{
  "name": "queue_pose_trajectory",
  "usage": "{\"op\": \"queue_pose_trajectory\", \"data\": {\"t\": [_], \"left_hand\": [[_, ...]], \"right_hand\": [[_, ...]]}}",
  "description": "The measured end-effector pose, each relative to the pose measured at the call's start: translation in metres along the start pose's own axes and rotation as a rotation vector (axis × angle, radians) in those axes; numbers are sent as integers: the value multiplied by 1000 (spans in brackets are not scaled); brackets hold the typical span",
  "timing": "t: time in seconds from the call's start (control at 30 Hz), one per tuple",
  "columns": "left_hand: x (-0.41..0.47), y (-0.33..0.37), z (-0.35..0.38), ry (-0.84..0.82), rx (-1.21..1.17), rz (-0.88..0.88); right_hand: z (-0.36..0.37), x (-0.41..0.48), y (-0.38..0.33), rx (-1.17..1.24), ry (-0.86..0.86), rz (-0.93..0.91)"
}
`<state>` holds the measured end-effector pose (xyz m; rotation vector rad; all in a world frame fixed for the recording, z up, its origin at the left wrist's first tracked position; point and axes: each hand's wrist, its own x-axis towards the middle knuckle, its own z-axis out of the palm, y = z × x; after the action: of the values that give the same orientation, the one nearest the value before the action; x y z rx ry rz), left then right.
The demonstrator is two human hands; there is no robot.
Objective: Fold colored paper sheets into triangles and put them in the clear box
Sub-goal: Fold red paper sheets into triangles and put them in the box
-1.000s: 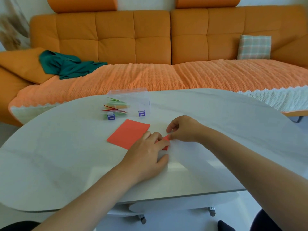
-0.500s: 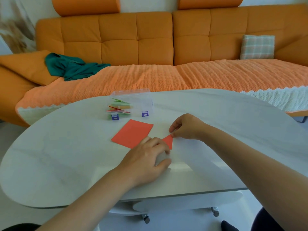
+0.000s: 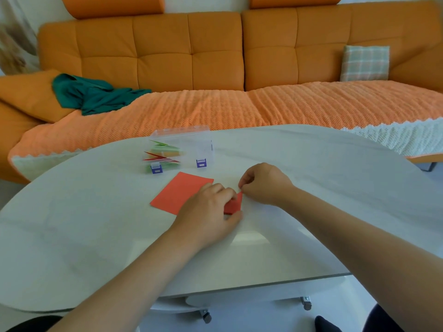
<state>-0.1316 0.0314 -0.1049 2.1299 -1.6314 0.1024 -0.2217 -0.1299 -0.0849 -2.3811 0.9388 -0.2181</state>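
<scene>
A folded red paper (image 3: 233, 204) lies on the white table (image 3: 96, 236) between my hands, mostly hidden. My left hand (image 3: 211, 212) covers its left part, fingers curled over it and thumb beneath its near edge. My right hand (image 3: 263, 183) pinches the paper's upper tip with thumb and forefinger. A flat red sheet (image 3: 179, 192) lies just left of my left hand. Behind it stands the clear box (image 3: 187, 144) with purple latches, holding several folded paper triangles in green, red and orange.
An orange sofa (image 3: 215, 56) with a woven orange throw runs behind the table. A green cloth (image 3: 91, 94) lies on its left side and a plaid cushion (image 3: 364, 63) on its right. The table's near edge curves in front of me.
The red paper's tip has come out from under my hands and my right hand now pinches it. My left hand shifted slightly over the fold. The camera view drifted a little.
</scene>
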Motion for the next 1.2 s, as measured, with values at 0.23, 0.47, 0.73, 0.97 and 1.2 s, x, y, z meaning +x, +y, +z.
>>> {"op": "queue_pose_trajectory", "data": {"t": [0.23, 0.47, 0.73, 0.97, 1.2], "left_hand": [[-1, -6, -9, 147, -36, -24], [5, -3, -25, 176, -437, -330], [2, 2, -37, 116, -721, -424], [0, 0, -41, -6, -721, -398], [2, -4, -42, -21, -761, -446]], "right_hand": [[-11, -12, 2, 117, -143, -264], [-18, -20, -10, 361, -133, -287], [-20, -29, -22, 356, -124, -291], [-14, -31, -24, 349, -96, -311], [-10, -29, -24, 297, -78, -319]]}}
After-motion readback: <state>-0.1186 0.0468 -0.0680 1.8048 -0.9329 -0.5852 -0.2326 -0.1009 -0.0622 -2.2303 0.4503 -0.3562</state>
